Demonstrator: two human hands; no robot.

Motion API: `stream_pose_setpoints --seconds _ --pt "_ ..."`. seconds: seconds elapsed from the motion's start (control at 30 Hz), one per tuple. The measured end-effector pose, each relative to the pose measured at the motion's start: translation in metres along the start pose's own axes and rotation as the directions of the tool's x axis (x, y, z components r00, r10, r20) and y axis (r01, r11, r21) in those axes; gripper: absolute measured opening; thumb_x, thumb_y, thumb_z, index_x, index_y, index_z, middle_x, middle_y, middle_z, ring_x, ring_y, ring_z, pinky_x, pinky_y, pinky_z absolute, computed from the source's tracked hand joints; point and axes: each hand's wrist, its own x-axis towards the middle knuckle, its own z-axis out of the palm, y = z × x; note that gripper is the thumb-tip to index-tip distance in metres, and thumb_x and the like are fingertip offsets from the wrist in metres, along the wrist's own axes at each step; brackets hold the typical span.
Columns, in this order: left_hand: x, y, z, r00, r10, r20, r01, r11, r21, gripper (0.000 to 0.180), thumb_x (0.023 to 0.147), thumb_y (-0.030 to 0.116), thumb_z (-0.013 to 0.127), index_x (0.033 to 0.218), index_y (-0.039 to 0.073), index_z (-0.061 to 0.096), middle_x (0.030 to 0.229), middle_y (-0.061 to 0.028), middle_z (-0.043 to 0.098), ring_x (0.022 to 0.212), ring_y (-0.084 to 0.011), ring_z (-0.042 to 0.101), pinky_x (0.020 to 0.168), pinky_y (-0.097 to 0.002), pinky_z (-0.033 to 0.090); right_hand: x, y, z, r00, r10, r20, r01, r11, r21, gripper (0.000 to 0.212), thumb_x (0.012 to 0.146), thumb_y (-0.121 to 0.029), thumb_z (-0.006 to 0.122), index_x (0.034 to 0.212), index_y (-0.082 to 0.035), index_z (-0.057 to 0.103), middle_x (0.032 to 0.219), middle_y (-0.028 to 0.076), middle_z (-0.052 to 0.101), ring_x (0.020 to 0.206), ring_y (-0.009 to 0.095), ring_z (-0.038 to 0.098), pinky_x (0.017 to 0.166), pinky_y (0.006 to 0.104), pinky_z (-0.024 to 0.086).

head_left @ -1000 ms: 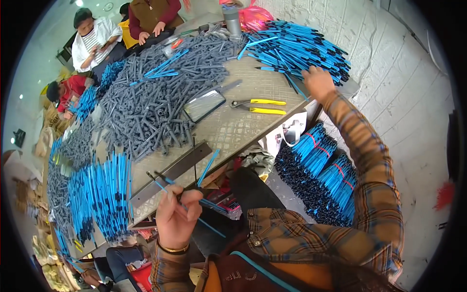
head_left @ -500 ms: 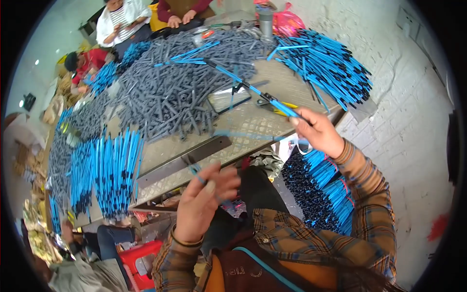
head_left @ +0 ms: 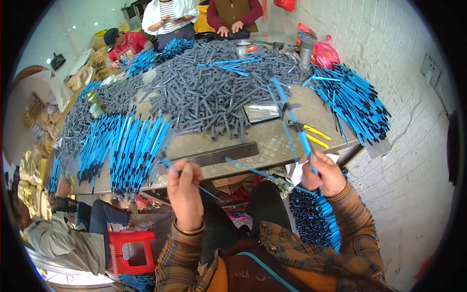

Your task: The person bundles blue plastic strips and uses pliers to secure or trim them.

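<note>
My right hand [head_left: 325, 174] is closed around a small bunch of blue rods with black joints [head_left: 304, 138], which point up and away over the table's front edge. Their far ends are smeared by motion. Over my lap, my left hand [head_left: 186, 187] pinches a single thin blue rod [head_left: 206, 192] between thumb and fingers, its dark far end blurred. A pair of pliers with yellow handles [head_left: 317, 141] lies on the table just beyond my right hand. Left of it are a flat, shiny dark-rimmed tray [head_left: 262, 113] and a metal bar [head_left: 219, 158] along the front edge.
A large heap of grey tubular parts [head_left: 194, 92] covers the table [head_left: 272, 146]. Blue rods are bundled at left [head_left: 138, 155] and piled at right [head_left: 350, 102]; more bundles [head_left: 314, 219] stand below my right arm. Several people work around the table. A red stool [head_left: 131, 250] stands at lower left.
The view has shifted, so the table sits further right and lower. My right hand's rods now point more upright. My left hand, loosely spread before, now pinches a rod upright before me.
</note>
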Motion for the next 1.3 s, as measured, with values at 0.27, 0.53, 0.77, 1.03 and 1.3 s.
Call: stream_pose_setpoints --seconds 0.27,0.53,0.77,1.03,1.3 --pt "0.001 -0.005 0.026 0.954 -0.233 0.191 0.261 0.955 -0.14 0.01 0.089 0.01 0.052 0.098 0.006 0.051 0.077 -0.0065 0.058 0.073 -0.0164 0.057 0.065 -0.0275 0.045 0.013 0.054 0.031 0.891 0.408 0.2 -0.399 0.913 -0.081 0.022 0.094 -0.021 0.043 0.104 -0.002 0.048 0.056 -0.002 0.038 0.044 0.007 0.033 0.041 0.0215 0.025" --pt "-0.004 -0.01 0.047 0.966 -0.223 -0.13 0.172 0.931 -0.322 0.006 0.09 0.014 0.052 0.092 0.009 0.049 0.074 -0.0038 0.057 0.061 -0.013 0.052 0.056 -0.0231 0.042 -0.007 0.092 0.043 0.961 0.22 0.169 -0.153 0.928 -0.341 0.037 0.093 -0.014 0.037 0.128 -0.004 0.033 0.054 -0.001 0.037 0.043 0.008 0.031 0.044 0.0244 0.029" --pt "0.004 -0.033 0.033 0.971 -0.239 -0.025 0.21 0.895 -0.394 0.007 0.092 0.016 0.049 0.093 0.009 0.049 0.067 -0.0033 0.054 0.05 -0.0092 0.043 0.046 -0.0215 0.033 -0.021 0.083 0.014 0.983 0.184 -0.002 -0.168 0.9 0.403 0.046 0.092 -0.014 0.04 0.136 -0.007 0.027 0.056 0.0 0.042 0.046 0.008 0.037 0.048 0.0264 0.036" --pt "-0.018 -0.004 0.016 0.881 -0.236 0.41 0.408 0.817 -0.406 0.01 0.091 0.016 0.047 0.089 0.006 0.051 0.052 -0.003 0.046 0.041 -0.0093 0.034 0.043 -0.0232 0.027 0.086 -0.047 -0.148 0.814 -0.579 -0.047 -0.164 -0.152 -0.975 0.032 0.086 -0.018 0.053 0.113 -0.001 0.051 0.101 0.017 0.058 0.093 0.028 0.057 0.078 0.0338 0.047" --pt "-0.025 0.005 -0.025 0.76 -0.381 0.526 0.512 0.85 -0.125 0.02 0.088 0.02 0.052 0.086 0.001 0.055 0.052 -0.0051 0.046 0.041 -0.0094 0.036 0.042 -0.0249 0.028 0.154 -0.054 -0.27 0.735 -0.601 -0.314 -0.652 -0.498 -0.572 0.02 0.084 -0.012 0.041 0.096 -0.006 0.056 0.09 0.015 0.063 0.076 0.03 0.062 0.063 0.0428 0.051"
